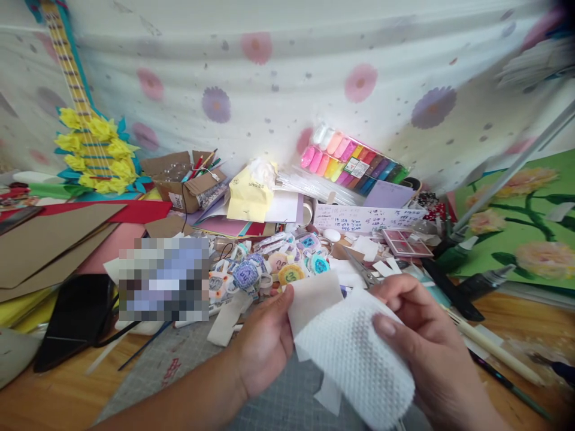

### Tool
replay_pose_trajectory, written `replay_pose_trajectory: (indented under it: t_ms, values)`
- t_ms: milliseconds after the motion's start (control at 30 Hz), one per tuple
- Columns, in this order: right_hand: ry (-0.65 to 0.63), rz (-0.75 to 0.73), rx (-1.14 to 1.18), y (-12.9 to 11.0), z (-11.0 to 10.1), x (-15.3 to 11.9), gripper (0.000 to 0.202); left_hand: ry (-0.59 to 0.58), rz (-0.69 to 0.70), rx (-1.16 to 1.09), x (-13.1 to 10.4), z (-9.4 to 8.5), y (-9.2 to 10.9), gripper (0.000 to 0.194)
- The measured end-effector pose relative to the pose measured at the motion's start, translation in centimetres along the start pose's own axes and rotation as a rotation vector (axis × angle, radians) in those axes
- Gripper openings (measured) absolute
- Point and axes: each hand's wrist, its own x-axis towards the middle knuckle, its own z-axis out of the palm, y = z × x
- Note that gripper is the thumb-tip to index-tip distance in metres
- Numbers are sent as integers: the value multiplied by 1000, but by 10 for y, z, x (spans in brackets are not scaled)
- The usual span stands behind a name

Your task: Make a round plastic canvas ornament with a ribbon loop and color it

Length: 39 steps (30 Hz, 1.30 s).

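Note:
My left hand (265, 344) pinches a plain off-white piece of paper (317, 299) between thumb and fingers. A white dimpled sheet (359, 353) with rounded corners is gripped by my right hand (431, 347), its thumb pressed on the upper right part. The dimpled sheet overlaps the plain paper; whether the two are joined I cannot tell. Both are held above a grey cutting mat (197, 371). Just beyond my hands lies a pile of small round crafted pieces (247, 272) in blue, yellow and teal. Open-bladed scissors (362, 266) lie partly hidden behind my right hand.
At the back are a pack of coloured clay (354, 158), a cardboard box of pencils (188, 182) and a handwritten card strip (368, 219). A yellow-flowered paper guitar (96, 149) stands left. Tubes (487, 281) and a brush (507, 383) lie right; a black phone-like slab (74, 320) lies left.

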Motion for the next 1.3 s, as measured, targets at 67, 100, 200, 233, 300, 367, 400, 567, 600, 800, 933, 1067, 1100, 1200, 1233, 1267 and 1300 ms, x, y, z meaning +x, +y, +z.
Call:
replay_pose_trajectory:
  t_ms: [67, 100, 200, 233, 300, 367, 400, 567, 600, 800, 933, 1067, 1100, 1200, 1233, 1267, 1300]
  values:
    - [99, 30, 89, 8, 8, 3, 24, -62, 28, -9, -1, 1, -2, 36]
    - [150, 17, 71, 13, 12, 5, 25, -74, 51, -21, -2, 2, -4, 37]
    - [258, -26, -37, 26, 20, 9, 25, -92, 83, -80, -2, 4, -8, 44]
    - [265, -28, -60, 29, 21, 9, 25, -106, 70, -97, -2, 4, -9, 49]
    - [258, -27, -81, 30, 23, 8, 24, -138, 47, -112, -3, 6, -10, 58]
    - [252, -34, -96, 29, 23, 6, 23, -168, 55, -116, -4, 6, -10, 66]
    - [252, -36, -103, 29, 23, 6, 22, -182, 64, -117, -4, 6, -10, 67]
    - [246, -34, -119, 28, 23, 5, 22, -170, 105, -52, -5, 2, -12, 33]
    - [247, -37, -124, 29, 23, 5, 22, -157, 108, -34, -5, 2, -12, 28]
    - [233, -59, -168, 30, 22, 5, 22, -41, 112, -19, -5, 2, -12, 20]
    - [198, -39, -199, 31, 20, 6, 22, -77, 132, -15, -4, 1, -11, 21]
    - [161, -54, -335, 33, 14, 7, 24, -78, 138, 10, -4, 2, -9, 22]
    - [166, -64, -380, 32, 13, 8, 27, -71, 138, 12, -5, 3, -9, 22]
    - [164, -50, -426, 30, 12, 9, 38, -51, 129, 20, -5, 2, -8, 18]
    - [133, -20, -384, 29, 13, 9, 39, -44, 126, 29, -5, 2, -8, 18]
    - [87, 25, -324, 28, 13, 10, 39, -37, 125, 42, -5, 1, -8, 17]
    - [37, 75, -261, 28, 14, 10, 37, -28, 124, 59, -5, 1, -8, 16]
